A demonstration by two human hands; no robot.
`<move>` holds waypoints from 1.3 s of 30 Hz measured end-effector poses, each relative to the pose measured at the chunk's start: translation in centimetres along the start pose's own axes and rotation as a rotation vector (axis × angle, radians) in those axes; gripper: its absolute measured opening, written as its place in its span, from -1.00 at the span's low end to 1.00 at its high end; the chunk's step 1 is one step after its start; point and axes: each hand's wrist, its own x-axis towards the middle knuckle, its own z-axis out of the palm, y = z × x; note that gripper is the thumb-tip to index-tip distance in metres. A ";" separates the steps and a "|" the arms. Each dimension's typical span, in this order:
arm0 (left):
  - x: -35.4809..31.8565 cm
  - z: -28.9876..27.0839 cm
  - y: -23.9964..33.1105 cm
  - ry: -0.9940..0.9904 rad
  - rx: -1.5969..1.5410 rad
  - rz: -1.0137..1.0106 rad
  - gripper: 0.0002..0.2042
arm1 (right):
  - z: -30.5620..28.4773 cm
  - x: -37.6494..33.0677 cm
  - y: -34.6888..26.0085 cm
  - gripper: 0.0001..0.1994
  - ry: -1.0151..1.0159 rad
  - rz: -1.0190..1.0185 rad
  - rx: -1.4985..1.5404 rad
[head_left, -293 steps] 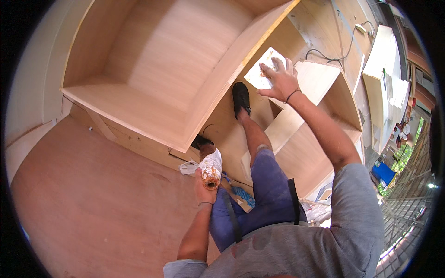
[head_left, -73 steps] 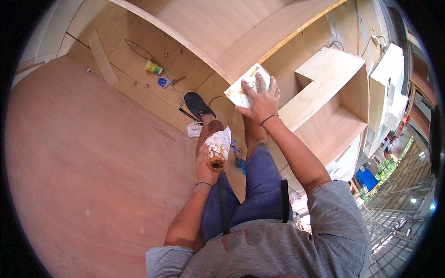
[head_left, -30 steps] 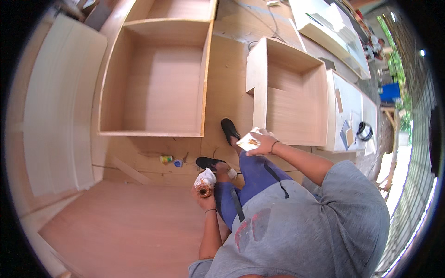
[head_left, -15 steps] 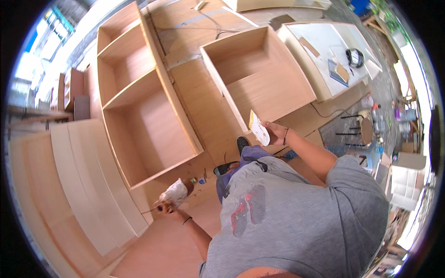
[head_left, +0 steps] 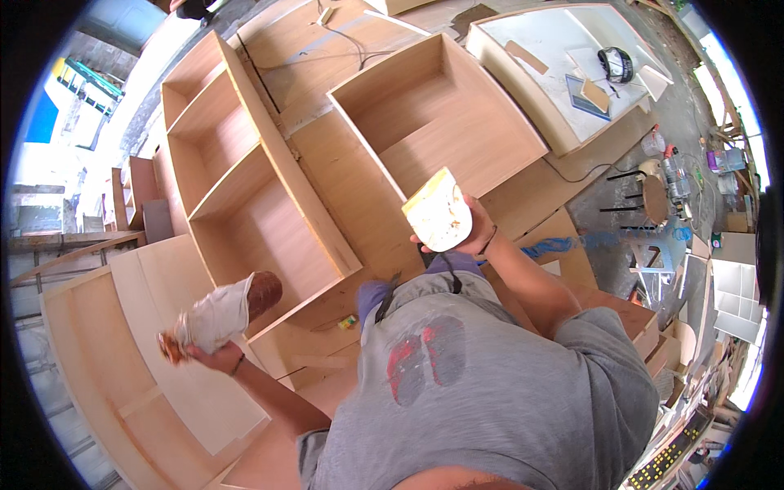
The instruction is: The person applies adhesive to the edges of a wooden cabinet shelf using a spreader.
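My left hand (head_left: 214, 356) is closed on the narrow end of a bottle-shaped thing wrapped in whitish material (head_left: 214, 314). Its wide end is rounded and reddish brown; its exact kind does not show. It is held up over pale boards, beside the long open cabinet (head_left: 314, 214). In my right hand (head_left: 480, 227) is a flat whitish piece with a yellowish edge and brown spots (head_left: 441, 216), its face turned up. My thumb and fingers grip its right side, partly hidden by it. The piece is near the front corner of a shallow wooden box (head_left: 482, 106).
A white-topped cabinet piece (head_left: 523, 90) at the back right bears a black roll (head_left: 616, 64) and scraps. A stool (head_left: 653, 198) and bottles stand to the right. Pale panels (head_left: 163, 327) lean at the left. A dark cable (head_left: 572, 175) crosses the floor.
My left hand has moved left and a little up with the wrapped thing. My right hand has shifted slightly left, and the flat piece now shows more of its face.
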 end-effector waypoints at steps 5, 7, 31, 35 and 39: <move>6.5 2.7 -0.2 -0.369 0.082 -0.150 -0.19 | 2.2 1.0 2.1 -0.12 -0.051 -0.109 0.055; 7.9 4.1 -1.0 -0.465 0.033 -0.196 -0.18 | 3.2 1.3 3.1 -0.12 -0.069 -0.161 0.030; -0.1 10.8 -1.7 -0.839 -0.386 -0.461 -0.32 | 7.1 10.5 21.1 -0.30 0.272 -0.857 0.137; -0.7 10.0 -2.7 -0.907 -0.477 -0.371 0.02 | 7.8 10.8 22.0 -0.30 0.305 -0.863 0.118; -0.1 9.7 -0.9 -0.994 -0.199 -0.144 0.10 | 9.8 11.0 22.7 -0.29 0.317 -0.773 0.035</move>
